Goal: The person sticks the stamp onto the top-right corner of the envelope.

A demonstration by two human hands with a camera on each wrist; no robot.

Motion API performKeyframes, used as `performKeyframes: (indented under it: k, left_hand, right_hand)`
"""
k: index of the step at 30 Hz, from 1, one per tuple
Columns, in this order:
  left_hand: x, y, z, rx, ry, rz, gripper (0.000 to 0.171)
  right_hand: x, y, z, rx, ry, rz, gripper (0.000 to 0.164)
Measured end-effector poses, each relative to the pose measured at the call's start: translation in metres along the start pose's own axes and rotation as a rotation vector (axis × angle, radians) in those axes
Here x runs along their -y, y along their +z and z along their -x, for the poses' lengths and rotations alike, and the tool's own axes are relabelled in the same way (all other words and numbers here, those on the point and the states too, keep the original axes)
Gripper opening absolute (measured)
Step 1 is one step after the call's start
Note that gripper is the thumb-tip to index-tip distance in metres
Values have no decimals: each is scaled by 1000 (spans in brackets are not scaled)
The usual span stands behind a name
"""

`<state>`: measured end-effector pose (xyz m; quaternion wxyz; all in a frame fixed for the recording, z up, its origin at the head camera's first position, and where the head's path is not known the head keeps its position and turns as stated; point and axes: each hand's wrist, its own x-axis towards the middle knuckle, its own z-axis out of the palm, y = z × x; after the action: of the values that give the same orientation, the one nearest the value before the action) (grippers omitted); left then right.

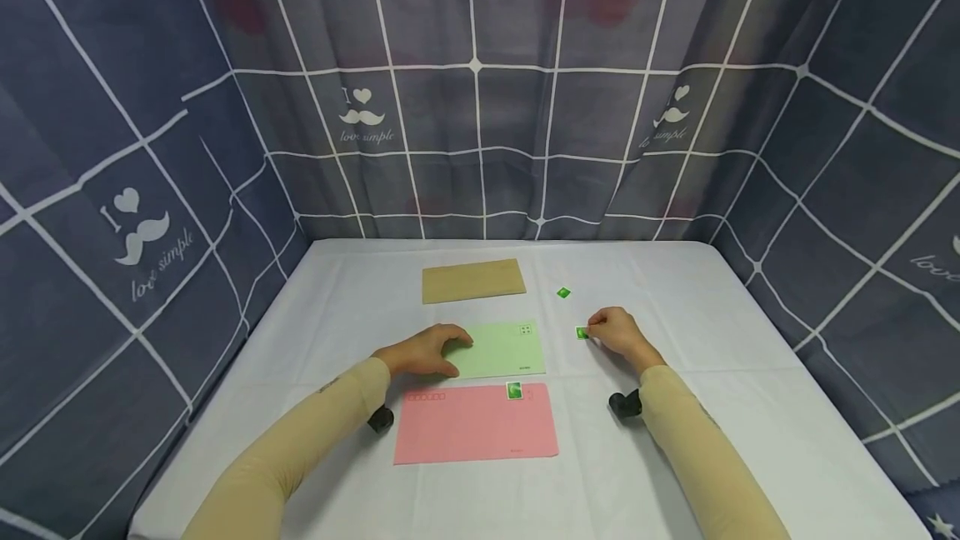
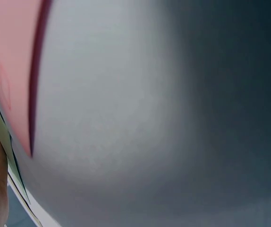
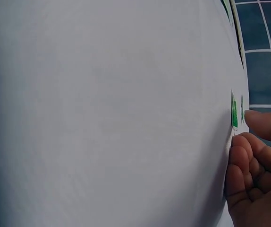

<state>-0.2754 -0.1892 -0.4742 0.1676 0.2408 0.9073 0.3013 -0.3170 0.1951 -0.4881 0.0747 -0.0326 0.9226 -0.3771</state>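
My left hand [image 1: 429,350] rests at the left end of a light green envelope [image 1: 498,352], its thumb and fingers spread apart. To the right of that envelope, my right hand [image 1: 618,332] is down at a small green stamp [image 1: 581,332] with a white border. The right wrist view shows the stamp [image 3: 234,113] on the cloth just past the fingertips, with a gap between thumb and forefinger; the other fingers are bent. Nearest to me lies a pink envelope [image 1: 476,427] with a green stamp [image 1: 513,391] at its upper right.
A brown envelope [image 1: 474,282] lies at the back of the white-covered table [image 1: 345,290]. Another green stamp [image 1: 563,292], turned like a diamond, is to its right. Dark checked curtains [image 1: 510,115] surround the table at the back and sides.
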Motion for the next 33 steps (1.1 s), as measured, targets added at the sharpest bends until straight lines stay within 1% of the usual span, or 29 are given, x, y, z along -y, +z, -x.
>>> performKeyframes:
  k: [2,9,16,25,29,31,33]
  left_hand:
    - [0,0,0,3,9,-7,54]
    - [0,0,-1,0,0,4,53]
    - [1,1,-2,1,5,5,52]
    - [2,1,-4,1,9,1,53]
    - [2,1,-3,1,5,3,53]
    - [2,1,-3,2,5,6,53]
    - [2,2,-2,4,2,11,53]
  right_hand:
    - [1,-1,0,0,-3,7,25]
    - [5,1,-2,-13,-49,60,21]
    - [6,2,-2,-14,-32,71,20]
    - [5,0,-5,-6,-35,88,17]
    - [5,-1,-5,0,-35,75,15]
    - [5,-1,-4,-4,-56,73,12]
    - [6,-1,-4,-4,-46,65,11]
